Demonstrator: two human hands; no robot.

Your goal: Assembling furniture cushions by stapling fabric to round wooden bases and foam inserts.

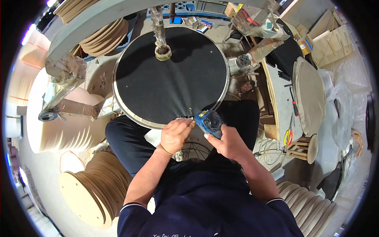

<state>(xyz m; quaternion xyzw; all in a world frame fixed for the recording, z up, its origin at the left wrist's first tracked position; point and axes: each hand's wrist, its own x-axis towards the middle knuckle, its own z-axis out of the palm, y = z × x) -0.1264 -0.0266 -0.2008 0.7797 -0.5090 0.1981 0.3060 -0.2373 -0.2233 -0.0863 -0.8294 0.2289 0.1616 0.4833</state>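
Scanning from the left, I see a stack of round wooden discs (92, 189) on the floor beside my left knee, and more discs (104, 35) heaped beyond. Ahead of my lap lies the large round board covered in black fabric (169, 75), its pale rim (118, 103) showing all around and a wrapped post (160, 33) rising from near its far side. My left hand (175, 134) presses on the board's near edge, fingers curled down and pinching the fabric where it folds over the rim. Just right of it, my right hand (225, 142) is closed around a blue stapler (209, 120). The tool's long axis runs diagonally, its nose pointing up-left at the rim, touching the edge beside my left fingertips. Further right stands a workbench (276, 94) with clutter.
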